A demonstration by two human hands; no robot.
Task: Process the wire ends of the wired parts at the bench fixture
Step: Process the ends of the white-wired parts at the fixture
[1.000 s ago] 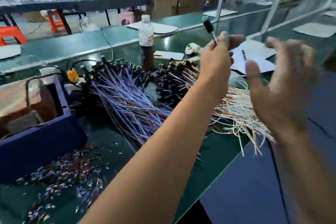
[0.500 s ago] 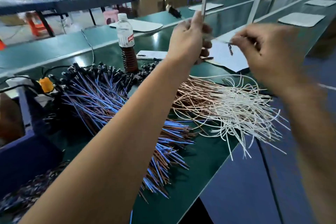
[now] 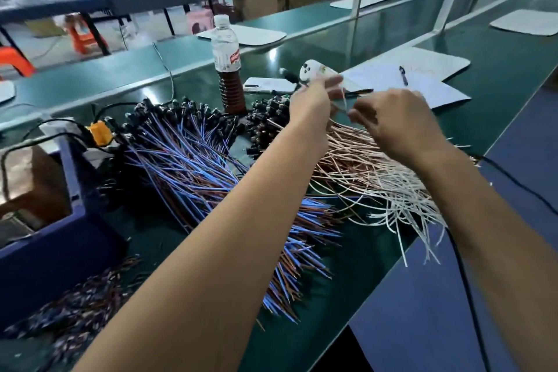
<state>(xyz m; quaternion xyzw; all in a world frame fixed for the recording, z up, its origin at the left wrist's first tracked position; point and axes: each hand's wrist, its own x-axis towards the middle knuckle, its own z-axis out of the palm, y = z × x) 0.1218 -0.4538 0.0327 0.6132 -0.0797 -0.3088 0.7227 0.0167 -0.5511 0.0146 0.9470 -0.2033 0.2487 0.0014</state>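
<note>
Two piles of wired parts lie on the green bench. The left pile (image 3: 193, 166) has black heads and blue and brown wires. The right pile (image 3: 374, 178) has black heads with copper and white wires. My left hand (image 3: 311, 106) and my right hand (image 3: 395, 121) are close together above the right pile. Both pinch one thin wired part (image 3: 342, 100) between them; its black head (image 3: 288, 75) sticks out behind my left hand. The dark blue fixture box (image 3: 69, 214) stands at the left edge with an orange connector (image 3: 99, 133) beside it.
A bottle (image 3: 228, 69) with dark liquid stands behind the piles, next to a phone (image 3: 268, 85). Papers with a pen (image 3: 403, 75) lie at the right. Cut wire scraps (image 3: 81, 305) litter the near left. A black cable (image 3: 465, 281) runs over the bench edge.
Both hands have come down from raised in front of me to just above the right pile. The right hand, open a second ago, now pinches the wire of the part.
</note>
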